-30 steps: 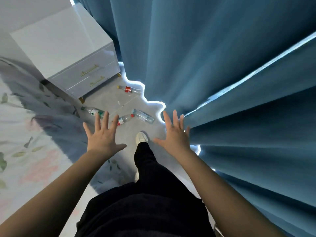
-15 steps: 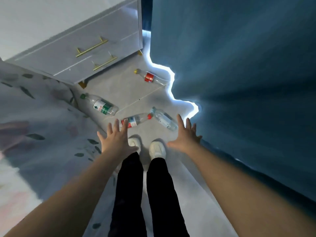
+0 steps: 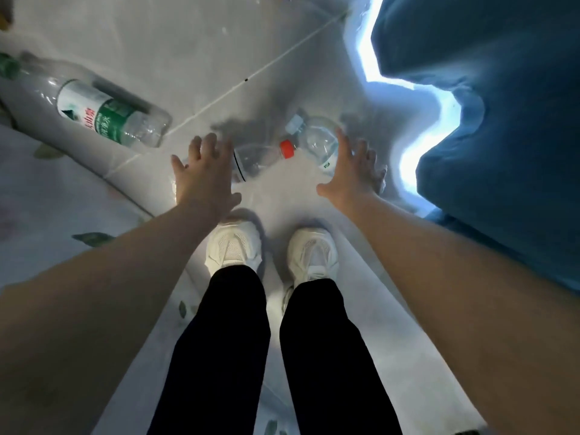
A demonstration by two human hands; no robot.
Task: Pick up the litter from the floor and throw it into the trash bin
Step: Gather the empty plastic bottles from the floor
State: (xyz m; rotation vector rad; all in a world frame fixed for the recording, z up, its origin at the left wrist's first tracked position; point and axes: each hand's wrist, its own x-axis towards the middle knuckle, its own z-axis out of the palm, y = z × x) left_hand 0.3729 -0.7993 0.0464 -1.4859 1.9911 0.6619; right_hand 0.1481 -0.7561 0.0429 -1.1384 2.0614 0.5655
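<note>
Hovering low over the floor (image 3: 175, 42), the left hand (image 3: 204, 177) is wide open, fingers straight and spread, palm down. It holds nothing. Its fingertips overlap the clear body of the red-cap bottle (image 3: 254, 158); whether they touch it cannot be told. The right hand (image 3: 351, 174) is just as open, fingers fanned and thumb out to the side, holding nothing. It lies over the far half of the white-cap bottle (image 3: 315, 141); contact there cannot be told either. The two hands are apart, one on each side of the two caps.

Both of these bottles lie on their sides between the hands, with the red cap and the white cap just beside each other. The white-cap bottle bears a small green mark near the right hand, too small to read. The red-cap bottle's label is hidden under the left hand.

A third one, the green-label bottle (image 3: 103, 113), lies on its side to the left, apart from the pair. It has a green cap, and its white and green label carries red characters, too blurred to read. So three bottles show plainly, all on the floor.

Below the hands stand two white shoes (image 3: 233, 246) under black trousers (image 3: 226, 340). A blue curtain (image 3: 502, 120) hangs on the right with bright light along its hem. A leaf-print cloth (image 3: 47, 199) lies on the left.
</note>
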